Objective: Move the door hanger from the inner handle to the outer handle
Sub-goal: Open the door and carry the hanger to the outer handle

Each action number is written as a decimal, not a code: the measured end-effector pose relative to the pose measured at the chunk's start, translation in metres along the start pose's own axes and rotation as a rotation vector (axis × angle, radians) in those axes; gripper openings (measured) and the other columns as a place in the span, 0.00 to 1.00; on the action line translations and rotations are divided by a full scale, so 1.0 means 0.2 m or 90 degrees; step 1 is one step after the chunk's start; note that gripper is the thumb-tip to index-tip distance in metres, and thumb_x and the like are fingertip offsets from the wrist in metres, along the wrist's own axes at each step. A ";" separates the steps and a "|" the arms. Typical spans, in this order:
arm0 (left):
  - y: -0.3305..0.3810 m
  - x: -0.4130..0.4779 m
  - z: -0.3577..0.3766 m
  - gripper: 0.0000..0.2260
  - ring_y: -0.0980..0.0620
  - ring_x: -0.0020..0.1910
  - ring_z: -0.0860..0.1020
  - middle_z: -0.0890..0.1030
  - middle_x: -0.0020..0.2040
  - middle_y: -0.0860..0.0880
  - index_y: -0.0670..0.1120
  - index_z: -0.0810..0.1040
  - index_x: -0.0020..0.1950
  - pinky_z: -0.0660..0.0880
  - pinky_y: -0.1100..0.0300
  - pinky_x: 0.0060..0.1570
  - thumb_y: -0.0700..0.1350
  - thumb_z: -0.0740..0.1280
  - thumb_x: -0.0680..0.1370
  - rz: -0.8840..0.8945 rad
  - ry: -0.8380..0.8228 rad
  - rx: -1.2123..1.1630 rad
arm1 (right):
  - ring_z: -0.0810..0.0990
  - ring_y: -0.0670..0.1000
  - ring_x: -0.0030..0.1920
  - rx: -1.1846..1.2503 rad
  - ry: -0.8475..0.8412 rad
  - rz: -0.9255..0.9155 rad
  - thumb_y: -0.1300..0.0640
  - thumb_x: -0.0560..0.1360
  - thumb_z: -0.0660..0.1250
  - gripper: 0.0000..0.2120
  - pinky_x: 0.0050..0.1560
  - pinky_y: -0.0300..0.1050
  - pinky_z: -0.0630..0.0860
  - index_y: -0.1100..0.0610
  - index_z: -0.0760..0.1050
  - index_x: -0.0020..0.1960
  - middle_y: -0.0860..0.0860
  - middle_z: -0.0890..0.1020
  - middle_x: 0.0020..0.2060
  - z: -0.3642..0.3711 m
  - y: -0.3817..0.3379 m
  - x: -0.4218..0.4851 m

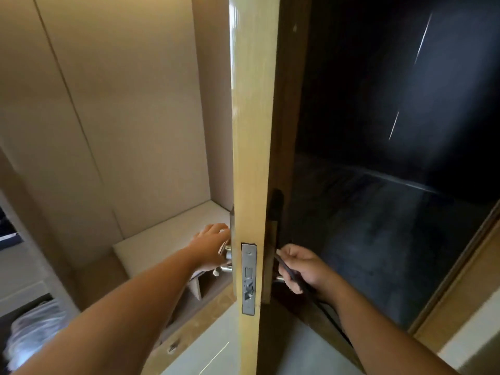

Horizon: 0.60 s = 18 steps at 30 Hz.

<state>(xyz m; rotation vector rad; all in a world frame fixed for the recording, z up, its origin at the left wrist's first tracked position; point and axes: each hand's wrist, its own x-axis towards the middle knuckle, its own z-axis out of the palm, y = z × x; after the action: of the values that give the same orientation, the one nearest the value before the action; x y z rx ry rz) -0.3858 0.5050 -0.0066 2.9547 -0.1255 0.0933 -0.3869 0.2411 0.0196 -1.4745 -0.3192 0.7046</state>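
Pale cream wall panels [113, 109] and a white shelf [162, 239] fill the left side. Next comes the left hand [209, 246], reaching to the shiny silver inner handle [226, 269] by the door's left face; its fingers curl near the handle, but I cannot tell what they hold. In the middle stands the yellow wooden door edge [253, 131] with its silver metal lock plate [249, 278]. On the right, against a dark room, the right hand [303, 267] is closed on a thin dark flat door hanger [290, 276], held just beside the outer handle [278, 278], mostly hidden. The hanger could miss the handle and drop, because the spot is dark and hard to see.
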 end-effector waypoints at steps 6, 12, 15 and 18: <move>-0.28 -0.14 -0.15 0.14 0.45 0.55 0.76 0.78 0.53 0.48 0.51 0.76 0.52 0.70 0.56 0.51 0.43 0.73 0.69 -0.052 0.038 -0.129 | 0.68 0.46 0.18 0.019 0.053 -0.040 0.54 0.77 0.61 0.13 0.19 0.34 0.68 0.58 0.71 0.35 0.48 0.70 0.19 0.32 -0.03 0.16; -0.56 -0.27 -0.27 0.13 0.45 0.56 0.76 0.79 0.56 0.44 0.46 0.76 0.55 0.72 0.47 0.59 0.38 0.69 0.71 -0.136 0.012 -0.213 | 0.71 0.46 0.21 -0.041 0.155 -0.012 0.45 0.76 0.62 0.17 0.29 0.39 0.71 0.57 0.79 0.37 0.46 0.71 0.19 0.52 -0.01 0.34; -0.71 -0.34 -0.36 0.14 0.47 0.53 0.75 0.77 0.49 0.48 0.49 0.73 0.51 0.73 0.47 0.58 0.34 0.67 0.70 -0.190 0.000 -0.306 | 0.73 0.49 0.27 -0.107 0.197 0.001 0.41 0.75 0.60 0.20 0.38 0.45 0.70 0.54 0.77 0.35 0.48 0.73 0.24 0.61 0.02 0.42; -0.82 -0.38 -0.41 0.19 0.42 0.55 0.76 0.77 0.52 0.42 0.44 0.73 0.56 0.73 0.42 0.59 0.32 0.67 0.68 -0.222 -0.013 -0.370 | 0.77 0.55 0.38 -0.126 0.230 0.015 0.38 0.74 0.59 0.21 0.47 0.50 0.73 0.54 0.77 0.36 0.52 0.77 0.32 0.70 0.06 0.52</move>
<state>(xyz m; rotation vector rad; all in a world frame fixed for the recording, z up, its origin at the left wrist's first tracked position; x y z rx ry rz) -0.4508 0.6860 0.0397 2.3532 0.3076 -0.0212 -0.3946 0.4134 -0.0014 -1.7619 -0.0946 0.4219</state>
